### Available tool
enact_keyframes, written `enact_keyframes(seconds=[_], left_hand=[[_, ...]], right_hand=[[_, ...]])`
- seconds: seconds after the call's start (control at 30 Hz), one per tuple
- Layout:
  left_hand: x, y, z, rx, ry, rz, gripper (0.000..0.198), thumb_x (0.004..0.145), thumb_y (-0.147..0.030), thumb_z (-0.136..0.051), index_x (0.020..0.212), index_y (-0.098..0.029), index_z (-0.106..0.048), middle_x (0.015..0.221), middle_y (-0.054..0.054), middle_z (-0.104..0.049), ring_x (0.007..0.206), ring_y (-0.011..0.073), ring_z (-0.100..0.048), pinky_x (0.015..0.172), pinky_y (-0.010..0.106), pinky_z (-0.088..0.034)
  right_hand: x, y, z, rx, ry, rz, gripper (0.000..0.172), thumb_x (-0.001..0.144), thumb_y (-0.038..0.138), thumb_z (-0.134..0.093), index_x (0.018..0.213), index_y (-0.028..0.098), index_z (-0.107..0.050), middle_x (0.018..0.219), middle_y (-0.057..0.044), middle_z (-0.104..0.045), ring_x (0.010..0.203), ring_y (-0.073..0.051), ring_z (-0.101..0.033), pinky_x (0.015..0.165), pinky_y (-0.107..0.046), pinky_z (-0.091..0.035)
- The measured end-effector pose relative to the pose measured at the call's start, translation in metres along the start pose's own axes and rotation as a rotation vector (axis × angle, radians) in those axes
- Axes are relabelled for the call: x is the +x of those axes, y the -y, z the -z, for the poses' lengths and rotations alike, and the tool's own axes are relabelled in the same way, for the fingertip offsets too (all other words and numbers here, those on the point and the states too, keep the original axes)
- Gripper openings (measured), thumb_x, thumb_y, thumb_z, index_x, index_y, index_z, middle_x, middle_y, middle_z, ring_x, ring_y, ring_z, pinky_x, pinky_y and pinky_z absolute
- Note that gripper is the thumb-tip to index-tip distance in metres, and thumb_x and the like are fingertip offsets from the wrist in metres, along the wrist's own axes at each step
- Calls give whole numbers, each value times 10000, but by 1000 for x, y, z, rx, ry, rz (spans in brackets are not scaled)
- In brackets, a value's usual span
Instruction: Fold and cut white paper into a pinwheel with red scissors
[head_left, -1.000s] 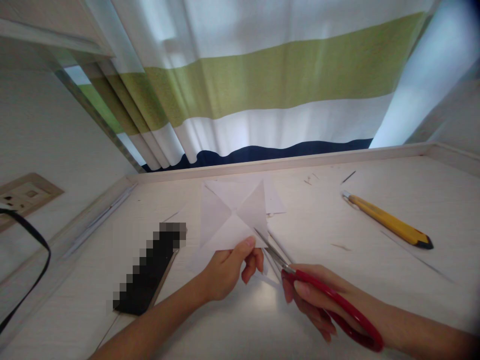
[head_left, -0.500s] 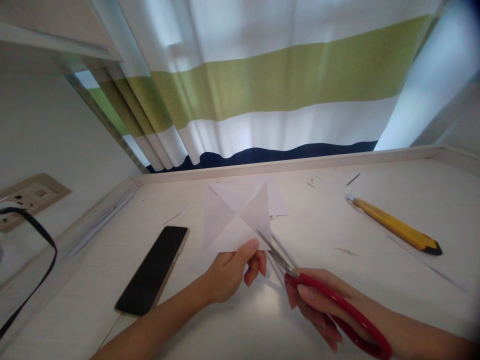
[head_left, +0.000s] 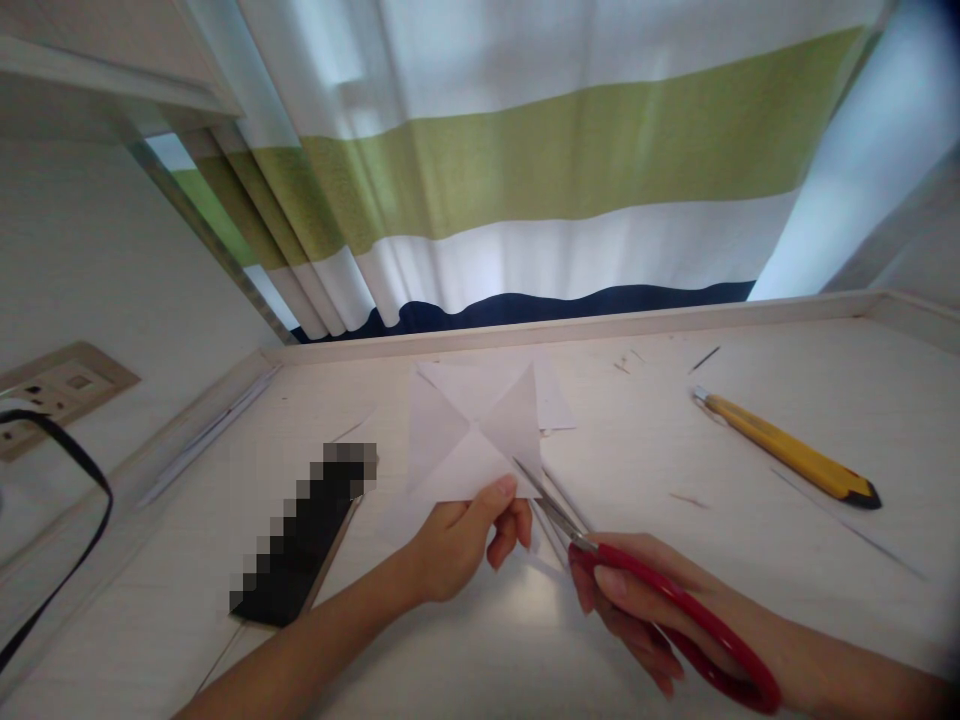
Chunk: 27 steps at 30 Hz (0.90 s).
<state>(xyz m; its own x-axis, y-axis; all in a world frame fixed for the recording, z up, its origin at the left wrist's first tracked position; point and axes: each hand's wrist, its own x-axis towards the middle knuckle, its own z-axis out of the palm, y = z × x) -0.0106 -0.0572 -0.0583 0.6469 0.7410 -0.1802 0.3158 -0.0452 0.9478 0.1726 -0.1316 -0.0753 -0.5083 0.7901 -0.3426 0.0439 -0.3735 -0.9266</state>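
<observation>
A square of white paper [head_left: 469, 430] with two diagonal creases is held up over the desk. My left hand [head_left: 457, 540] pinches its lower edge between thumb and fingers. My right hand [head_left: 637, 605] grips red-handled scissors [head_left: 660, 605], with the fingers through the loops. The slightly parted blades [head_left: 544, 500] meet the paper's lower right corner, right beside my left thumb.
A yellow utility knife [head_left: 787, 450] lies on the white desk [head_left: 675, 470] at the right. A dark phone [head_left: 304, 545] lies at the left. Another white sheet [head_left: 555, 400] lies behind the held paper. A striped curtain [head_left: 525, 160] hangs behind; a wall socket [head_left: 60, 385] and black cable [head_left: 75, 480] are far left.
Both hands, the paper and the scissors keep nearly the same pose. The view has shifted slightly; the scissor blades sit at the same corner of the paper.
</observation>
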Motion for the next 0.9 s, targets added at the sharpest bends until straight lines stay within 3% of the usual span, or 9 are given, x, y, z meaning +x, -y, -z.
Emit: enact_keyframes(seconds=[0.9], left_hand=[[0, 0, 0, -21, 11, -15, 507, 845, -436, -191, 544, -158, -489, 404, -35, -398, 482, 106, -423, 621, 219, -358]], right_hand=[[1, 1, 3, 7, 8, 12, 337, 804, 470, -386, 793, 146, -479, 444, 78, -372, 381, -49, -347, 386, -168, -280]])
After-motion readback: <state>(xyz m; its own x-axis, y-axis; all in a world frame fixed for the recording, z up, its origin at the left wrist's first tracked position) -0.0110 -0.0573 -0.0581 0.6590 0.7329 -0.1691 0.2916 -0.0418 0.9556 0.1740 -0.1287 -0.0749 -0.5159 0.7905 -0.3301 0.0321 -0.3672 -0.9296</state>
